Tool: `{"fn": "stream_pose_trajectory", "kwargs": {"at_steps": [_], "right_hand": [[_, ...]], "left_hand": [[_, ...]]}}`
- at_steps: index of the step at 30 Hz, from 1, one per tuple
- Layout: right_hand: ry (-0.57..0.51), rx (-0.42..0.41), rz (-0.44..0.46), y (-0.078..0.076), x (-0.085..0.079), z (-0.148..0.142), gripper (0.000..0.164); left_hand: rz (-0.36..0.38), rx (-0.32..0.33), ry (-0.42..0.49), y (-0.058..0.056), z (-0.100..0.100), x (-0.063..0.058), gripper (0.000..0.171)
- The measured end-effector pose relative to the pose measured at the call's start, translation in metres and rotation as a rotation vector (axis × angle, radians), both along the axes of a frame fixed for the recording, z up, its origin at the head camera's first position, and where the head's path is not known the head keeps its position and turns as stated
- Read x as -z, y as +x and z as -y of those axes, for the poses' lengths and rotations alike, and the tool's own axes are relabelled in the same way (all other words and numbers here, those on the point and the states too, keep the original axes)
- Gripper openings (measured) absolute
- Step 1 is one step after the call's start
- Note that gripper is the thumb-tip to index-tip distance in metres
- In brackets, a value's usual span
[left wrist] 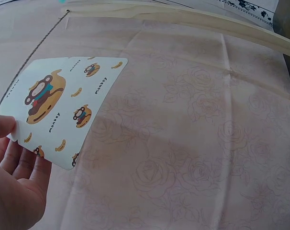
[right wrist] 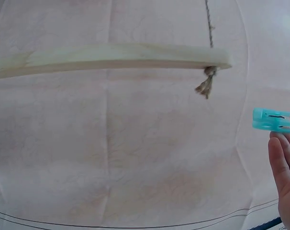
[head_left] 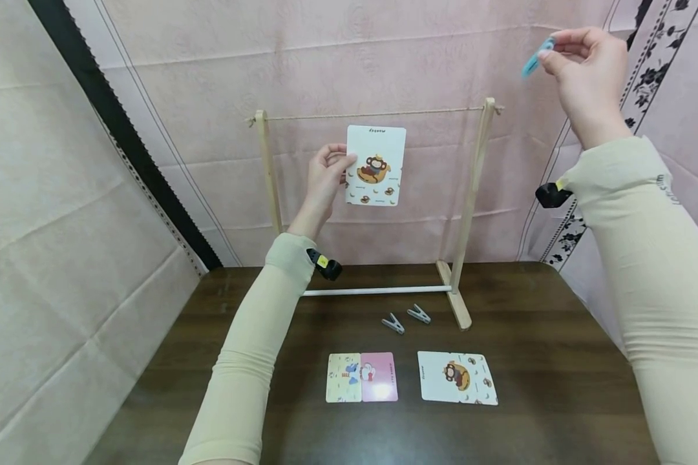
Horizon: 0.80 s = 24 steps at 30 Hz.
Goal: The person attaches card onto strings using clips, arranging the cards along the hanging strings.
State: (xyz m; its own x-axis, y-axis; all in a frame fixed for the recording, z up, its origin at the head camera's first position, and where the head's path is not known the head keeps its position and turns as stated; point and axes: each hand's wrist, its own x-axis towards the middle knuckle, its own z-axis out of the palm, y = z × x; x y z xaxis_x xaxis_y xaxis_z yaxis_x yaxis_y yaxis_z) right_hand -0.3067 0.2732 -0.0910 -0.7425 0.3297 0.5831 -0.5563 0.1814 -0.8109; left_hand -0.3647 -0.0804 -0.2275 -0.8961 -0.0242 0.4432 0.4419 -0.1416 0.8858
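My left hand (head_left: 327,175) pinches a white card (head_left: 378,142) with a monkey-and-banana print by its left edge, thumb in front and fingers behind. The card is upright, its top edge a little below the string (head_left: 326,116) of a wooden frame. In the left wrist view the same card (left wrist: 63,96) fills the upper left, tilted. High at the right, my right hand (head_left: 596,77) pinches a turquoise clothespin (head_left: 538,57) between thumb and fingers. This clothespin (right wrist: 269,120) shows beside the fingertips in the right wrist view, apart from the frame's post (right wrist: 135,56).
Two grey clothespins (head_left: 393,323) lie on the brown table (head_left: 529,323) near the frame's right foot (head_left: 456,303). Closer to me lie a yellow and pink card (head_left: 378,387) and another monkey card (head_left: 433,374). A pink cloth (head_left: 209,84) hangs behind the frame.
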Motion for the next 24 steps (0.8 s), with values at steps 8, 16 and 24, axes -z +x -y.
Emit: {"fn": "stream_pose_trajectory", "kwargs": {"at_steps": [8,16,24], "right_hand": [[0.125,0.027,-0.031,0.006,-0.008,0.015,0.015],[0.058,-0.059,-0.044,-0.004,-0.011,0.027,0.014],[0.115,-0.090,-0.027,-0.015,-0.008,0.048,0.012]], "left_hand": [[0.012,-0.009,-0.014,0.000,0.003,0.001,0.012],[0.015,-0.008,-0.028,0.000,0.002,-0.001,0.013],[0.007,-0.013,-0.004,-0.001,0.002,0.000,0.013]]}}
